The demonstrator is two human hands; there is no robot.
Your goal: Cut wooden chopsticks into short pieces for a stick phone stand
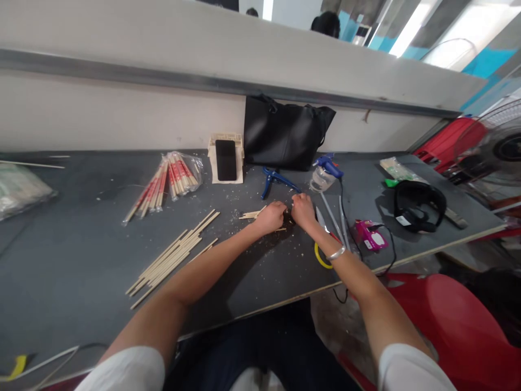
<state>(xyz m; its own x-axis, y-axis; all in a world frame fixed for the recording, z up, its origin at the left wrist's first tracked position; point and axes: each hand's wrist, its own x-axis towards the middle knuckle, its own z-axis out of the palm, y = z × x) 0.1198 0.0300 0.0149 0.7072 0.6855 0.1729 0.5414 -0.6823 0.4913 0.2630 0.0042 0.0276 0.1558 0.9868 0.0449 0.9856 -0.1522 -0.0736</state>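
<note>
Both hands are near each other, low over the worktop. My left hand [272,218] is closed with its fingers pinched together, and my right hand [303,210] is closed too, a small gap to its right. Anything between their fingertips is too small to make out. Short cut sticks [251,215] lie beside and partly behind my left hand. A blue hand cutter [277,177] rests just behind the hands. Long bamboo sticks [173,258] lie in a loose pile to the left. Scissors with yellow and red handles [319,256] are partly under my right forearm.
A blue glue gun [329,165] sits on a clear plastic cup [321,180], near glue sticks [332,217]. Paper-wrapped chopsticks [179,174], a phone [226,160] and a black bag [285,133] stand behind. Headphones [421,206] and a pink box [371,235] are right.
</note>
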